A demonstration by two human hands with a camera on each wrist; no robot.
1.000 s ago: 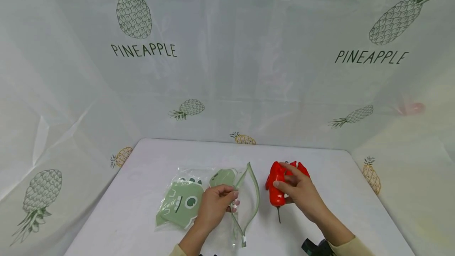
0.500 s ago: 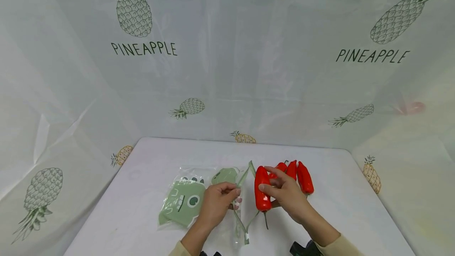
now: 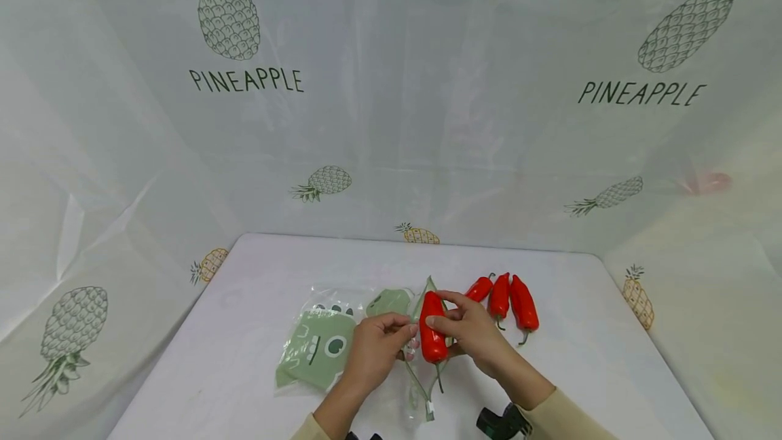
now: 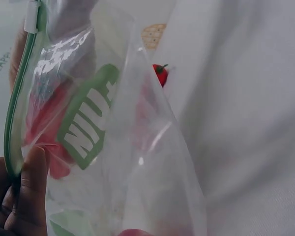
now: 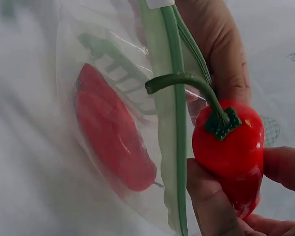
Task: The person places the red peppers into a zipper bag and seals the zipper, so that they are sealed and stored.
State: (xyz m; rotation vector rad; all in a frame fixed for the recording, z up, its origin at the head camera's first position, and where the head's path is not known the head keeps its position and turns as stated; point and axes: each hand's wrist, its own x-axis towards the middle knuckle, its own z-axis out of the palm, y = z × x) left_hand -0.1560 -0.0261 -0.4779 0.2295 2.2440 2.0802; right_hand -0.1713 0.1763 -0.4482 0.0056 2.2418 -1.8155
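My left hand (image 3: 375, 348) pinches the edge of a clear zip bag (image 3: 314, 352) printed with a green cartoon face. Its green zip strip (image 5: 179, 123) spreads apart into a loop in the head view. Between thumb and fingers, my right hand (image 3: 476, 331) holds a red chili pepper (image 3: 432, 331) at the bag's mouth, green stem toward me. In the right wrist view, another red pepper (image 5: 110, 130) shows through the clear plastic and appears to be inside. Red also shows through the plastic in the left wrist view, partly hidden by glare.
Three more red peppers lie on the white table (image 3: 562, 358) right of the bag: one at the left (image 3: 479, 288), one in the middle (image 3: 499, 299), one at the right (image 3: 524, 304). A pineapple-print sheet (image 3: 391, 121) hangs behind the table.
My right hand has carried the red pepper leftward from beside the other peppers to the bag's mouth, uncovering the three on the table. My left hand has kept its pinch on the bag, shifting slightly right.
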